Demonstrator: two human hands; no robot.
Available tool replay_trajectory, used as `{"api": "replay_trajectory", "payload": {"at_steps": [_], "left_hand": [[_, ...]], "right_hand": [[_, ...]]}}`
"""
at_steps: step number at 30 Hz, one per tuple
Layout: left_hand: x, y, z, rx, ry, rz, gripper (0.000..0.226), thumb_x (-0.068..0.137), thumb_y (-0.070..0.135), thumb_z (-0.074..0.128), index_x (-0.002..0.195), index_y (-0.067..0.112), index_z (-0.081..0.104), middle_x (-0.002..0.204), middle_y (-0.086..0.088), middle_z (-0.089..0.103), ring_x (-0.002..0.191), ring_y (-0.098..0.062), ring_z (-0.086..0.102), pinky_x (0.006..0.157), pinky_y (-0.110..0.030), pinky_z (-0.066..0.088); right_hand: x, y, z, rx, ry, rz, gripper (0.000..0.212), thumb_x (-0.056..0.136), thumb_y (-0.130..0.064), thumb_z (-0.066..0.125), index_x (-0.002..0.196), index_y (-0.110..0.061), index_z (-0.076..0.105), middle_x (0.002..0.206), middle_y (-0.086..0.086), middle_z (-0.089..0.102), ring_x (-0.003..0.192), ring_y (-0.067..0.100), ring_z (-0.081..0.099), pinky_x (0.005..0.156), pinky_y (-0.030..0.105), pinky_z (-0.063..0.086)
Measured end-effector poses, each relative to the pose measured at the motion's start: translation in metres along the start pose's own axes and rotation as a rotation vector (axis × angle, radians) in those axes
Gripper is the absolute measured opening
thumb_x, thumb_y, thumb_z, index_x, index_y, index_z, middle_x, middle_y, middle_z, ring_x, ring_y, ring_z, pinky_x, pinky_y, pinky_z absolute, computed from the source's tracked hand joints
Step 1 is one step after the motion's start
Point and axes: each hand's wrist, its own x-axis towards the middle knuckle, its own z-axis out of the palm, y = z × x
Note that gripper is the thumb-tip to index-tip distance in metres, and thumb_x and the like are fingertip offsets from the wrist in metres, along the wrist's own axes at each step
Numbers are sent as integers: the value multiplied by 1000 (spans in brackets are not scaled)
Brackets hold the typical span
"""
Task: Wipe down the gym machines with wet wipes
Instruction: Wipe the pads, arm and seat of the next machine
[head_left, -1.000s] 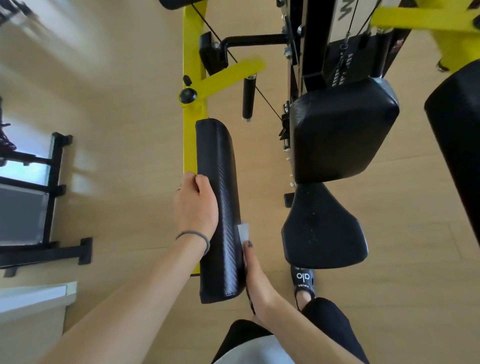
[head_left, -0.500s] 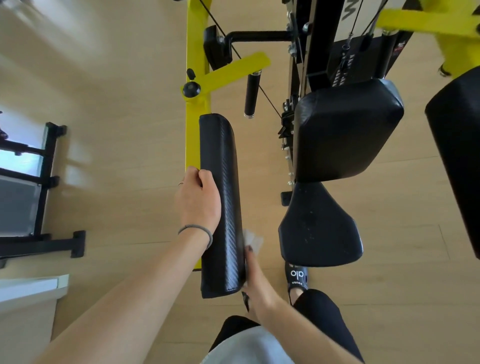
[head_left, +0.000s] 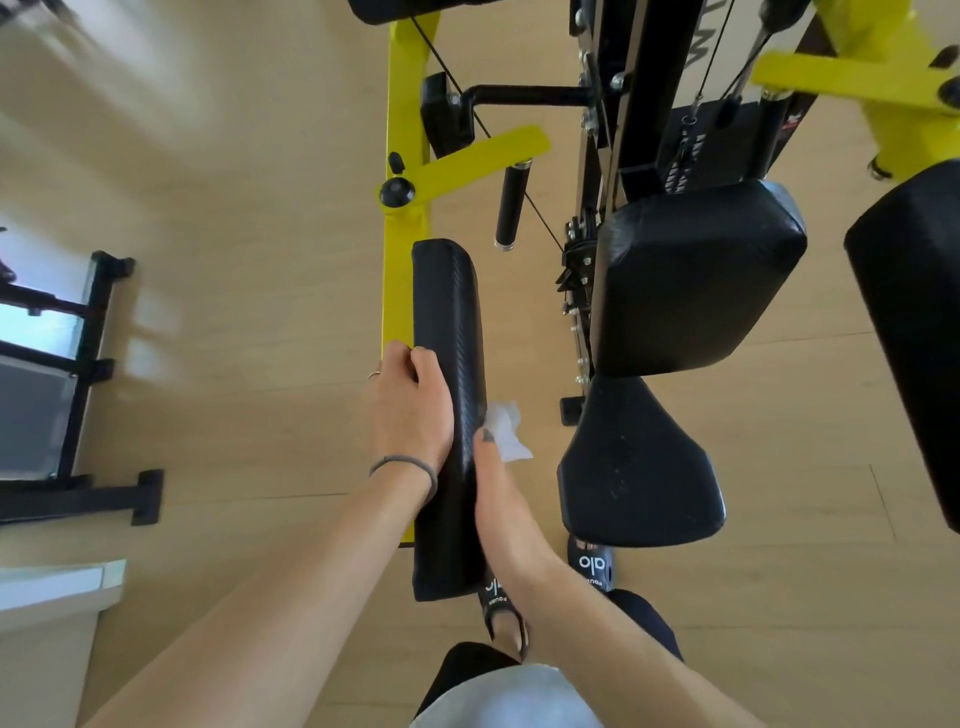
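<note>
So I was standing over the long black arm pad (head_left: 451, 395) on the yellow frame (head_left: 402, 234), and the thing that mattered was how it ran: its long axis pointed straight away from me, near end by my feet, far end up by the black handle grip (head_left: 510, 207). My left hand (head_left: 410, 410) sat on the pad's left edge, fingers curled round that edge to steady it. My right hand (head_left: 498, 499) was pressed along the pad's right side, with the white wet wipe (head_left: 506, 431) sticking out just past my thumb. I think I had it pinched against the pad's side wall, though most of my fingers were hidden behind the pad, so take that with a grain of salt.

Both hands were roughly halfway along the pad, the right one being the one doing the work. The stretch toward the far end lay ahead of the wipe, so I judged the next stroke would run forward along that axis.

Count-wise: one wipe, two hands. Padded bits in view: the arm pad, the back pad (head_left: 696, 280), the seat (head_left: 639, 467) below it, and another pad (head_left: 914, 322) off to the right. So four.
</note>
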Motion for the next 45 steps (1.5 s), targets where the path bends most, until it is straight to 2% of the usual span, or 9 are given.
{"api": "replay_trajectory", "payload": {"at_steps": [5, 9, 12, 16, 22, 26, 30, 35, 45], "left_hand": [[4, -6, 2, -37, -12, 15, 26, 97, 27, 35, 80, 8, 41, 73, -12, 51, 70, -31, 47, 57, -38, 35], [5, -6, 2, -19, 4, 18, 26, 96, 28, 35, 76, 11, 37, 71, -11, 49, 74, -33, 46, 59, -39, 31], [4, -6, 2, 8, 20, 33, 26, 96, 26, 36, 75, 11, 37, 69, -12, 48, 73, -33, 45, 58, -38, 29], [4, -4, 3, -3, 26, 39, 26, 98, 25, 36, 77, 10, 36, 69, -10, 47, 73, -31, 44, 60, -40, 33], [6, -4, 3, 8, 23, 38, 26, 97, 21, 39, 75, 9, 36, 67, -10, 48, 71, -30, 42, 56, -37, 31], [5, -2, 4, 40, 36, 42, 26, 99, 20, 37, 76, 7, 37, 69, -10, 47, 69, -24, 41, 53, -25, 30], [5, -1, 5, 57, 48, 35, 28, 99, 19, 37, 74, 7, 34, 68, -12, 45, 66, -21, 39, 54, -22, 30], [3, 0, 5, 50, 50, 26, 30, 99, 21, 36, 71, 11, 33, 67, -9, 43, 68, -22, 39, 57, -32, 30], [0, 3, 2, 75, 41, 36, 28, 99, 23, 34, 80, 3, 40, 70, -12, 47, 73, -31, 40, 60, -40, 28]], "right_hand": [[-45, 30, 14, -155, -9, -484, 49, 91, -82, 26, 137, -80, 10, 164, -19, 22, 154, 8, 15, 124, 43, 21], [-1, -17, 8, -105, -5, -259, 46, 94, -74, 26, 129, -57, 51, 128, -22, 62, 125, 0, 54, 107, 29, 43], [25, -43, -3, -163, -44, -256, 50, 102, -65, 23, 124, -39, 58, 112, -15, 67, 107, -2, 61, 87, 13, 44], [-17, -8, 4, -138, -58, -304, 36, 97, -65, 36, 126, -52, 52, 120, -13, 66, 116, 8, 62, 102, 41, 51], [59, -74, 4, -288, 1, -332, 62, 101, -64, 25, 123, -19, 60, 119, 3, 67, 113, 15, 61, 98, 35, 49], [142, -118, -2, -203, 36, -138, 101, 75, -90, 21, 149, -24, 44, 143, -4, 53, 136, 20, 47, 118, 44, 32], [168, -106, -18, -31, -67, -35, 78, 99, -70, 14, 149, -19, 46, 148, 0, 50, 138, 17, 44, 121, 38, 28], [146, -38, -24, 102, -112, 160, 95, 85, -86, 19, 137, -19, 61, 132, 5, 67, 125, 20, 60, 118, 43, 35], [60, 61, -20, 165, -70, 282, 86, 87, -86, 30, 146, -27, 50, 147, -1, 55, 138, 17, 47, 123, 42, 26]]}}
